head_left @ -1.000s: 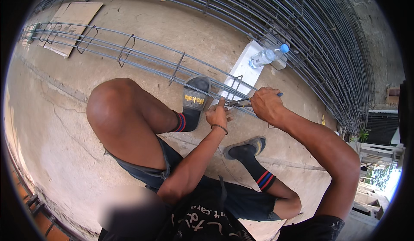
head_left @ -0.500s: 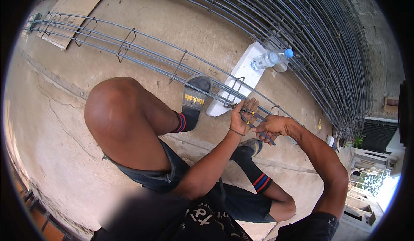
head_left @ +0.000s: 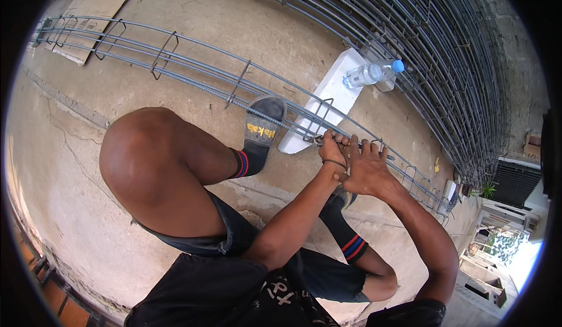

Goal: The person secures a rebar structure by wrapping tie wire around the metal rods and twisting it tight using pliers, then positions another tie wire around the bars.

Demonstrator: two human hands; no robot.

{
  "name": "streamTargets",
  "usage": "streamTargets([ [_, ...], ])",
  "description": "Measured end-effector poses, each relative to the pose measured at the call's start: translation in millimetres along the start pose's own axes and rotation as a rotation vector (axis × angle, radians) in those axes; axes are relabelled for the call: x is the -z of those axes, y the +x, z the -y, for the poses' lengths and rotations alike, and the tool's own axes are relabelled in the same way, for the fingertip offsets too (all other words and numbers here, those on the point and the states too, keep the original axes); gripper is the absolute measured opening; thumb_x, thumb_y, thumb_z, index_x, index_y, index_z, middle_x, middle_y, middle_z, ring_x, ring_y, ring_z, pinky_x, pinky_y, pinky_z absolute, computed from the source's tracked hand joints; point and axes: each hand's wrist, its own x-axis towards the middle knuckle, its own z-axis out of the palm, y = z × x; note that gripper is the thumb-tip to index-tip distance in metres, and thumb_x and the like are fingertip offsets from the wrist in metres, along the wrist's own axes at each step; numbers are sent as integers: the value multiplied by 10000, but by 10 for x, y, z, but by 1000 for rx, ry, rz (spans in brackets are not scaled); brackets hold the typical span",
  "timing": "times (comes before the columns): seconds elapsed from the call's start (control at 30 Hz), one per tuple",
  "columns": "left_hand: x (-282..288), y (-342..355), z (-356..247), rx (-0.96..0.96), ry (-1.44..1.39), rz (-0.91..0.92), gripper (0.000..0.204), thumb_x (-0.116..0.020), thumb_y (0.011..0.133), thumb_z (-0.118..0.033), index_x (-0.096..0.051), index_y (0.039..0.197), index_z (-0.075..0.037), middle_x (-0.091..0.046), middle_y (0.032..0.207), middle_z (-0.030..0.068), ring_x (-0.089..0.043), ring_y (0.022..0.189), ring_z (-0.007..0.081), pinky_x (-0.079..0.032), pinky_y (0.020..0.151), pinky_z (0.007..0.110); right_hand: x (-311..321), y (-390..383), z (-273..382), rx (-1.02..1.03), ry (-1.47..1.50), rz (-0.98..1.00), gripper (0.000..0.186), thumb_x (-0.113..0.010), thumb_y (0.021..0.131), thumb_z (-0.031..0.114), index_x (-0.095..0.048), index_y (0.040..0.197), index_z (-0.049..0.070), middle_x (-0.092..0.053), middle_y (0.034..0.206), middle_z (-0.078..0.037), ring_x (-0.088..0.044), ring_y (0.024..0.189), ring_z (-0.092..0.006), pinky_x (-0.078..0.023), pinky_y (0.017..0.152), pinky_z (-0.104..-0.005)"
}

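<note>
Two bottles (head_left: 361, 76) by white block (head_left: 335, 87) | rebar cage (head_left: 237, 84) partly behind right hand (head_left: 370, 170)

From my remote feed I log a blue-grey rebar cage (head_left: 238, 82) across the centre, a darker grey rebar stack (head_left: 451, 87) upper right. White block (head_left: 332, 81) mid-frame; clear bottle (head_left: 363, 75), bright blue cap (head_left: 398, 66). Cardboard (head_left: 111, 8) upper left: brown. I mark black socks (head_left: 353, 246), red-and-blue bands; grey-black sandal (head_left: 267, 108), yellow lettering; black shirt (head_left: 199, 280), white lettering; tan floor (head_left: 64, 204).
</note>
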Motion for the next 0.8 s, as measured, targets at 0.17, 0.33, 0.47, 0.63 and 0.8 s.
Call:
streamTargets([
  [0.17, -100, 50, -57, -17, -134, -39, 193, -487, 894, -201, -410, 734, -124, -435, 586, 15, -473, 528, 178, -500, 549, 334, -80, 32, 105, -171, -297, -84, 820, -627, 783, 313, -268, 1395, -100, -351, 1386, -318, -297, 1331, -454, -146, 1064, -699],
  [0.33, -244, -6, 65, -56, -116, -205, 212, -509, 891, -223, -395, 743, -125, -430, 583, 29, -462, 488, 200, -528, 561, 368, -554, 443, -532, -118, -349, -332, 488, -650, 734, 170, -536, 1135, -85, -556, 1160, -277, -510, 1136, -442, -387, 928, -617],
  [0.47, -68, -89, 27, -72, 1, -167, 214, -579, 879, -234, -436, 765, -123, -499, 637, 51, -536, 571, 220, -538, 625, 393, -454, 553, -654, 82, -220, -267, 307, -638, 723, 130, -643, 981, -35, -670, 781, -155, -684, 760, -334, -545, 689, -493],
  [0.63, 172, -316, -10, 16, -67, 288, 236, -670, 866, -317, -546, 825, -120, -593, 801, 54, -604, 856, 219, -478, 841, 382, 132, 481, -407, -29, 170, 263, 241, -649, 769, 123, -633, 939, -47, -619, 679, -103, -665, 639, -269, -564, 566, -454],
  [0.8, 220, -174, -17, 75, -197, 360, 258, -666, 877, -315, -540, 737, -139, -570, 699, 22, -587, 704, 181, -483, 832, 406, 47, 543, -535, -269, 679, 716, 279, -696, 792, 155, -612, 914, -82, -581, 682, -94, -633, 584, -224, -582, 501, -408],
])
